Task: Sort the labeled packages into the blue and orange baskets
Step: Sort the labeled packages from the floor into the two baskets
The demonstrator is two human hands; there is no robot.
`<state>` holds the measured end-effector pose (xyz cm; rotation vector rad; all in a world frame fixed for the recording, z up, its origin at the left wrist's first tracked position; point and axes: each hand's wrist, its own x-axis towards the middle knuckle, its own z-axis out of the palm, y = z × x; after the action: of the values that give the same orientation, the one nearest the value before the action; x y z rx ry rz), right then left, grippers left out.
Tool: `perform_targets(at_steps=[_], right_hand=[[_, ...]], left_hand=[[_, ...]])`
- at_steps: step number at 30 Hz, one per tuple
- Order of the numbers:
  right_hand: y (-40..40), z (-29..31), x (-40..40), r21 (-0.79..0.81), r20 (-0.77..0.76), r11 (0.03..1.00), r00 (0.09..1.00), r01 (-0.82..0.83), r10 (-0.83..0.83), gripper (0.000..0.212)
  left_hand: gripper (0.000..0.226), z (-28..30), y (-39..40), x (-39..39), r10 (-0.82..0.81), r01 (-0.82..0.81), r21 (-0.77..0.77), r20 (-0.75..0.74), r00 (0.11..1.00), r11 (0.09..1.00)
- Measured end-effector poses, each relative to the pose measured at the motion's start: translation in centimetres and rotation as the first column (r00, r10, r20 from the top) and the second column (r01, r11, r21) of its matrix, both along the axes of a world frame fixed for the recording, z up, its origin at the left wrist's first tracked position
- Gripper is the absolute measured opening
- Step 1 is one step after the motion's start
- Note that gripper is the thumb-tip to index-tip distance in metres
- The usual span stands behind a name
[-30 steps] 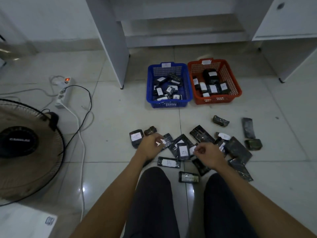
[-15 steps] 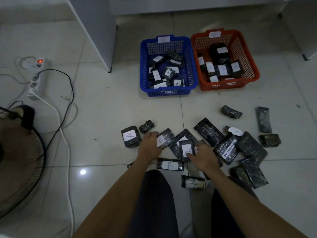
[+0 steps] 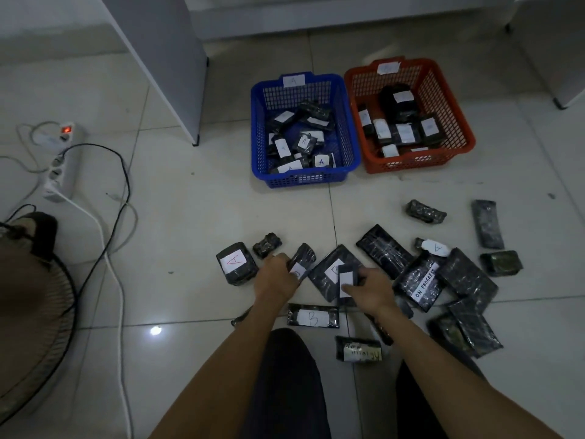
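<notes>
- Both hands have closed in since the earlier frame: the left hand (image 3: 276, 280), which lay beside the pile, now wraps a small package, and the right hand (image 3: 372, 291) has reached a narrow one in the middle.
- Left fingers curl round the small dark package (image 3: 302, 259) and pinch its lower end; its label is mostly hidden, so the letter is unclear.
- Right fingers and thumb pinch the narrow package (image 3: 347, 285), which has a blank-looking white label and lies on a larger package marked B (image 3: 329, 272).
- Around them on the tiled floor (image 3: 196, 223), unsorted packages are scattered, among them one marked A (image 3: 235, 263) to the left and one marked B (image 3: 312, 316) near the knees.
- Further ahead stand the blue basket (image 3: 304, 180), tagged A, and the orange basket (image 3: 414, 163) beside it, both already part filled.
- Judged step: picking up the next two packages, mid-sort.
- Next move likely calls for lifting each, reading its letter, and carrying it forward to the matching basket.
</notes>
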<state>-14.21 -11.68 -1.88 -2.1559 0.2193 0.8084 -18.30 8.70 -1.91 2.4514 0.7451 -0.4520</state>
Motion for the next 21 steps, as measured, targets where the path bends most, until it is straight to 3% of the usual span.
perform_targets(at_steps=[2,3,5,7,10,15,18,21], right_hand=[[-0.6,0.9,0.4,0.157,-0.104,0.963,0.973,0.218,-0.204,0.019],[-1.0,1.4,0.6,0.238,-0.167,0.912,0.939,0.334,-0.301,0.016],[-1.6,2.7,0.9,0.375,-0.286,0.775,0.859,0.509,-0.426,0.007],[-2.1,3.8,1.1,0.473,-0.363,0.641,0.797,0.604,-0.483,0.018],[-2.2,4.5,0.9,0.570,-0.436,0.480,0.741,0.667,-0.511,0.028],[-2.1,4.8,0.6,0.591,-0.428,0.437,0.723,0.678,-0.542,0.027],[-2.4,4.9,0.5,0.590,-0.389,0.441,0.717,0.676,-0.579,0.031],[-2.9,5.3,1.9,0.602,-0.361,0.384,0.668,0.700,-0.651,0.037]], left_hand=[[0.014,0.1,0.3,-0.2,0.187,-0.175,-0.183,0.053,0.981,0.967],[0.014,0.3,0.4,-0.3,0.303,-0.271,-0.315,0.058,0.951,0.910],[0.011,1.2,0.4,-0.7,0.509,-0.400,-0.606,0.008,0.861,0.687],[0.007,2.6,-0.3,-1.4,0.617,-0.384,-0.808,-0.034,0.787,0.446],[0.007,3.5,-1.6,-2.2,0.681,-0.309,-0.906,-0.031,0.732,0.291],[0.026,3.6,-2.6,-2.6,0.727,-0.300,-0.928,-0.048,0.685,0.221],[0.036,4.1,-2.8,-2.3,0.743,-0.278,-0.930,-0.009,0.670,0.239],[0.047,5.5,-2.9,0.1,0.747,-0.271,-0.916,0.044,0.664,0.295]])
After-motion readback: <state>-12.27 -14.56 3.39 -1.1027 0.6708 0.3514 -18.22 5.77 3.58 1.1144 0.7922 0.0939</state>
